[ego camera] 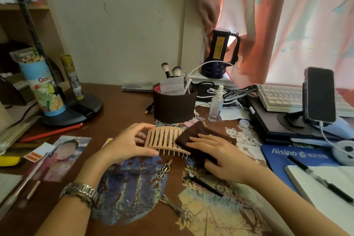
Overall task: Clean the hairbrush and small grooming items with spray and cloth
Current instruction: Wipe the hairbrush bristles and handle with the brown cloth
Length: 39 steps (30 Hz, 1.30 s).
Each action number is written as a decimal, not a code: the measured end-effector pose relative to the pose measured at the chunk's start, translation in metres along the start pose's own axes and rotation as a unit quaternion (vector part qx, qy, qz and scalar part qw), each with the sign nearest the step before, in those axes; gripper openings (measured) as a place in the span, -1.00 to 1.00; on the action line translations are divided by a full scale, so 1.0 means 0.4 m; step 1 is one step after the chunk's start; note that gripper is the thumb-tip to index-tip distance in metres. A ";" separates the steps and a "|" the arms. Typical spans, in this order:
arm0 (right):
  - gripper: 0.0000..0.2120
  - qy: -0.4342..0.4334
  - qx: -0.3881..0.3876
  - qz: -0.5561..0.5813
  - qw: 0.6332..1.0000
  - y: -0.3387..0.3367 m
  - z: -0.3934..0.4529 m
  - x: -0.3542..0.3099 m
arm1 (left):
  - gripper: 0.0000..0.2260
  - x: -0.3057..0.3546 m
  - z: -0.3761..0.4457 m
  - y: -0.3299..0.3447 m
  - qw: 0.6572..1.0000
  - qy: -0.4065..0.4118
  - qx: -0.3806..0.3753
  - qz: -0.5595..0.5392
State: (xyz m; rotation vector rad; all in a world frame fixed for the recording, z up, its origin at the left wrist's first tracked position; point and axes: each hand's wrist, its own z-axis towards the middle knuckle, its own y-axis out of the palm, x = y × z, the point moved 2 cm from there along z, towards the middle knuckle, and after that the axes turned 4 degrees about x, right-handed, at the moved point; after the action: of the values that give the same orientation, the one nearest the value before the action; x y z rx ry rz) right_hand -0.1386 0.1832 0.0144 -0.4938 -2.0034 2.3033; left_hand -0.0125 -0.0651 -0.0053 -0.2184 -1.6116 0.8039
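A pale pink vented hairbrush (162,138) lies back-up on the desk, its pins pointing down at the near edge. My left hand (128,142) grips its left end, thumb along the near side and fingers over the far side. A dark brown cloth (201,132) covers the brush's right end, and my right hand (216,155) presses flat on it, thumb tucked under the cloth's near edge. A clear spray bottle (216,104) stands behind the cloth, uncapped, with its cap (244,123) lying to the right. A heart hair clip (164,169), a black clip (203,184) and a metal clip (174,207) lie in front.
A brown organiser (173,107) with makeup brushes stands just behind the brush. A phone on a stand (319,95), keyboard (283,97), notepad with pen (321,180) and blue mousepad (298,153) fill the right side. Lamp base (76,108), pencil tube (44,86), red pen (51,132) and photo (63,157) sit left.
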 end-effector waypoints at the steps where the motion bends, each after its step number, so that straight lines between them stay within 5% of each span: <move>1: -0.44 0.002 0.011 -0.007 1.000 0.002 -0.003 0.000 | -0.33 0.001 0.002 0.001 1.000 0.002 0.002 -0.001; 26: -0.52 0.028 0.054 -0.067 0.996 -0.019 -0.016 -0.008 | -0.17 0.010 -0.029 -0.037 0.993 0.011 0.048 -0.103; 39: -0.31 0.019 0.028 0.094 0.995 -0.027 0.154 -0.074 | -0.25 0.005 -0.030 -0.047 0.994 0.009 0.036 -0.106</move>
State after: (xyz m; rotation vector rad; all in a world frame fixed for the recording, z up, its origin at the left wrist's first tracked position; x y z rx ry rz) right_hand -0.1291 0.1188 0.0377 -0.7455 -1.9459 2.4275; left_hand 0.0039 -0.0735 0.0078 -0.0034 -1.5554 0.6930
